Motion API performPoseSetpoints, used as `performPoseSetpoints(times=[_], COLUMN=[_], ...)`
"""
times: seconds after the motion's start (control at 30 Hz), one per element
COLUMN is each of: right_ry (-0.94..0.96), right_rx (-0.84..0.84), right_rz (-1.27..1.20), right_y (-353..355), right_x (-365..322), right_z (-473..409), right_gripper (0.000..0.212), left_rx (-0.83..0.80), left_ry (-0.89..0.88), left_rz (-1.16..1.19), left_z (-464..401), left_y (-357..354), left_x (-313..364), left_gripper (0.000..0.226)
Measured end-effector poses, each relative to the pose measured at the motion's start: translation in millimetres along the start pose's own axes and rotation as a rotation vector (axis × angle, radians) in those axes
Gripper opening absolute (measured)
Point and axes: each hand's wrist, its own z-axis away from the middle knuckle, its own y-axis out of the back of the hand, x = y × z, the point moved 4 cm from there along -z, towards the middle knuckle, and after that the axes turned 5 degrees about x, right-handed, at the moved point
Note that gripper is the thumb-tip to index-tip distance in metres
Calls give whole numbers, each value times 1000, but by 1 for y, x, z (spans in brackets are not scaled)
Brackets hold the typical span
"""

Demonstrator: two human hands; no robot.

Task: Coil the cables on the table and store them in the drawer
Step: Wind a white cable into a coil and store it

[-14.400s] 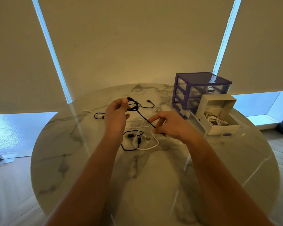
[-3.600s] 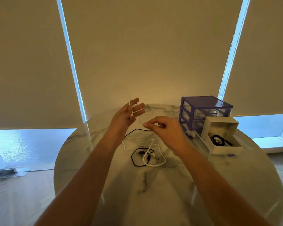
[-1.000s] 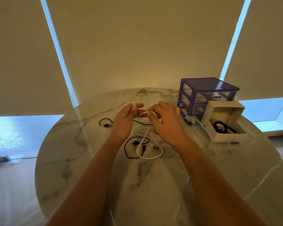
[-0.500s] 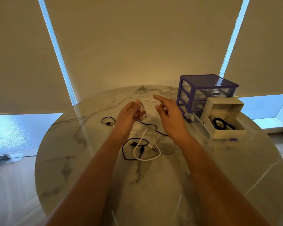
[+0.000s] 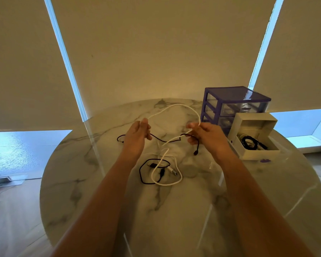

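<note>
White cable arching above the table, pinched at one end by the left hand and at the other by the right hand, hands apart, its slack trailing toward the viewer, the open drawer nearest the right hand.

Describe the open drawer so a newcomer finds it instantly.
Start at the purple drawer tower on the far right of the marble table. Directly in front of it sits the white drawer, pulled out. It alone is white, with coiled black cable inside.
</note>
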Motion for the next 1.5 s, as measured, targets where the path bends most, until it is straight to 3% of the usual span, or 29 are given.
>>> performPoseSetpoints(times=[0.17,0.33,0.5,0.73,0.9,1.03,1.13,1.33,1.5], right_ry=[102,302,345,198,133,181,243,381,441], right_rx=[44,62,36,41,23,22,36,-97,-200], right_rz=[-195,152,312,372,533,735,906,1170,1076], right_y=[-1,-17,-20,-14,-24,-33,-36,-39,-43], right_x=[-13,-32,-56,-28,1,4,-3,-13,-15], right_z=[1,-1,-15,-20,-13,-6,1,13,23], right_gripper=[28,28,34,39,37,37,22,17,14], left_rx=[-78,10,102,-70,-140,-71,3,69,69], left_ry=[-25,-29,46,370,416,368,328,320,266], left_rz=[-301,-343,-60,834,1185,1226,1275,1238,1078], left_z=[6,5,-1,1,-1,-6,-9,-16,-16], left_y=[-9,-4,5,-2,9,20,26,26,18], left_x=[-3,-4,-5,10,20,19,21,20,20], left_gripper=[37,39,39,39,45,46,45,22,21])
